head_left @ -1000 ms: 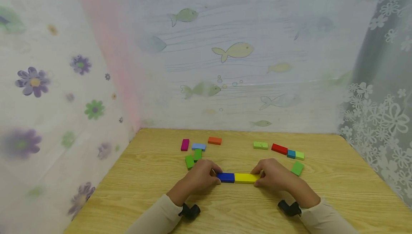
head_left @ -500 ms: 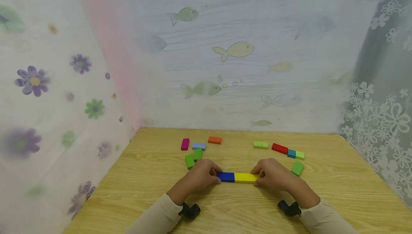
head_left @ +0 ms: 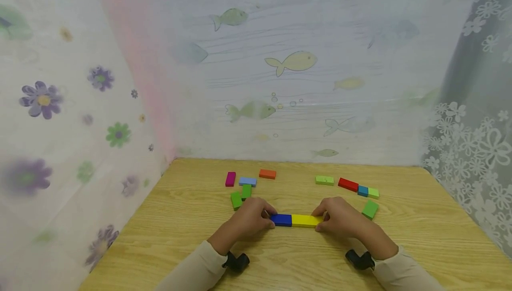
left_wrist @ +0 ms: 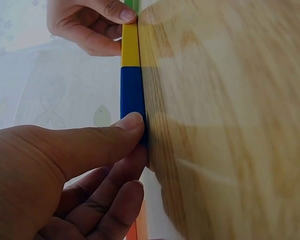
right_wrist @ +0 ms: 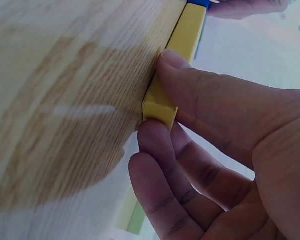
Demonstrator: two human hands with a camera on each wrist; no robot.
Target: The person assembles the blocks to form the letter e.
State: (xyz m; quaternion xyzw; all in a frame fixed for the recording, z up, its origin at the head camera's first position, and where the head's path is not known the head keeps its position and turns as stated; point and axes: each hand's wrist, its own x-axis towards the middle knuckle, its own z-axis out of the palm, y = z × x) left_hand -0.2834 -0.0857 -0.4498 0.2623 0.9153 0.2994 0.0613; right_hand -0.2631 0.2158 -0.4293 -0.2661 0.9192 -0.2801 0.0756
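Note:
A dark blue block (head_left: pixel 283 220) and a longer yellow block (head_left: pixel 305 221) lie end to end in a straight row on the wooden table. My left hand (head_left: pixel 250 220) pinches the blue block at its left end, thumb on the near side. At the other end, my right hand (head_left: pixel 340 220) grips the yellow block between thumb and fingers. In the left wrist view the blue block (left_wrist: pixel 131 92) meets the yellow block (left_wrist: pixel 130 45) with no visible gap. The right wrist view shows the end face of the yellow block (right_wrist: pixel 160 111) just above the fingertips.
Behind my left hand lie two green blocks (head_left: pixel 246 191), a light blue block (head_left: pixel 248 181), a magenta block (head_left: pixel 230 179) and an orange block (head_left: pixel 267 174). Toward the right are lime (head_left: pixel 324 180), red (head_left: pixel 348 184), teal (head_left: pixel 362 191) and green blocks (head_left: pixel 370 209). Patterned curtains (head_left: pixel 300 104) stand behind the table.

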